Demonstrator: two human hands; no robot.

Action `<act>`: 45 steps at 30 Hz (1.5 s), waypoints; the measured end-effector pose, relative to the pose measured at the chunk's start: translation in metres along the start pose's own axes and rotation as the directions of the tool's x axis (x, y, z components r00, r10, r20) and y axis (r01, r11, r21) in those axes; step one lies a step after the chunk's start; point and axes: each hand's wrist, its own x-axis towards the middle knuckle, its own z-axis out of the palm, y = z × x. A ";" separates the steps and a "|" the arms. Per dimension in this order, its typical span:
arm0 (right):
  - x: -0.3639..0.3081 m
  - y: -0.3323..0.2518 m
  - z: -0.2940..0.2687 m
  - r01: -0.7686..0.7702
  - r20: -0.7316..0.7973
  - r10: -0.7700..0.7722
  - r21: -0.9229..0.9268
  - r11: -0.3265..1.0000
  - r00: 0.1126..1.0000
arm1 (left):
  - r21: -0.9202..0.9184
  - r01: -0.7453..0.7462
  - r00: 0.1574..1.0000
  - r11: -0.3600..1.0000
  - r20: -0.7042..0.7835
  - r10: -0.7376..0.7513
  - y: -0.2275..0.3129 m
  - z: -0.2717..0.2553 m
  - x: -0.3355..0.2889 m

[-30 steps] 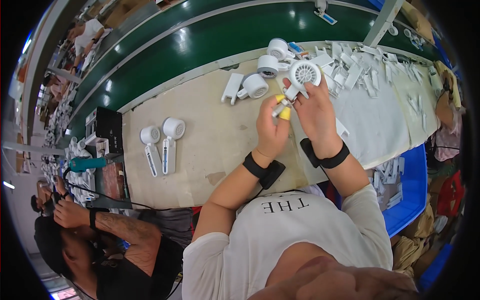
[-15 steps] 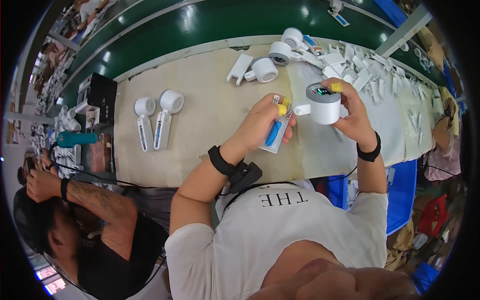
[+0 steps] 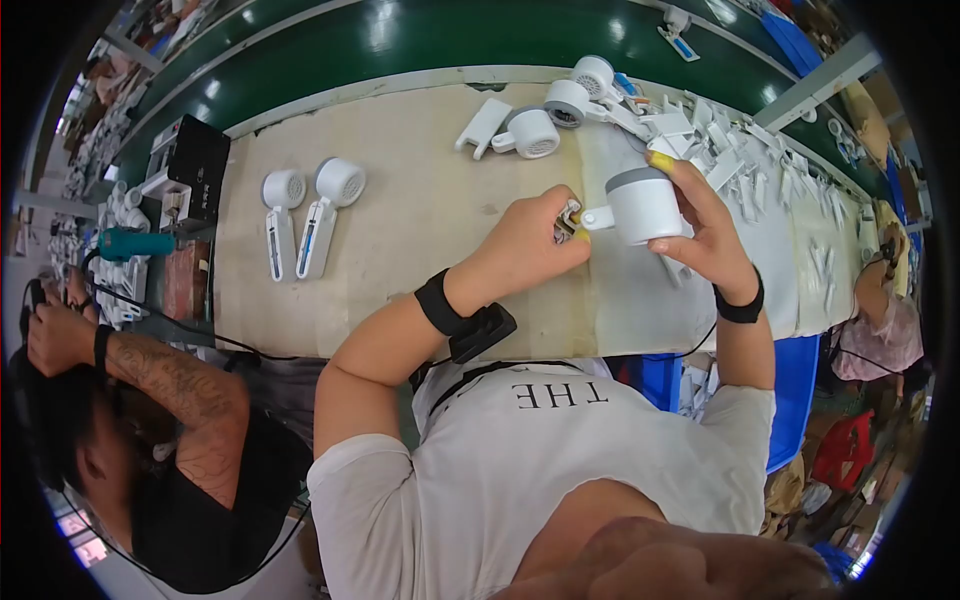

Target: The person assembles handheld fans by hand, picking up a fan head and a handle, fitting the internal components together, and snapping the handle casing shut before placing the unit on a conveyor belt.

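My right hand (image 3: 708, 235) is closed round a white fan head (image 3: 643, 212), a cup shape with a grey rim and a short stub at its side. That stub points at my left hand (image 3: 530, 240), whose fingers are closed on a white fan handle part (image 3: 568, 220). Only the end of this part shows, next to the stub; the rest is hidden in the hand. Whether stub and handle touch, I cannot tell. Yellow covers wrap some fingertips of my hands.
Two white handheld fans (image 3: 334, 205) lie at the left of the table (image 3: 400, 250). More fan heads (image 3: 530, 133) and a pile of white plastic parts (image 3: 720, 140) lie at the far right. A blue bin (image 3: 795, 400) stands below the right edge. At left sits a co-worker (image 3: 190, 400).
My left hand has turned over, so the handle's blue battery no longer shows. The fan head has tipped, hiding its open top and the lit green spot inside.
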 end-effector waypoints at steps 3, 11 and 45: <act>0.015 -0.020 -0.012 0.064 0.160 -0.034 -0.189 0.980 0.986 | 0.101 -0.048 0.998 0.994 0.055 0.043 0.003 0.003 -0.001; 0.025 -0.021 -0.011 -0.007 0.200 0.060 -0.255 0.967 0.978 | 0.091 -0.105 0.993 0.990 0.061 0.100 0.002 0.011 -0.006; -0.056 0.087 -0.021 -0.136 0.008 0.153 -0.417 0.899 0.988 | -0.768 -0.133 0.987 0.627 -0.160 0.014 -0.011 -0.002 0.000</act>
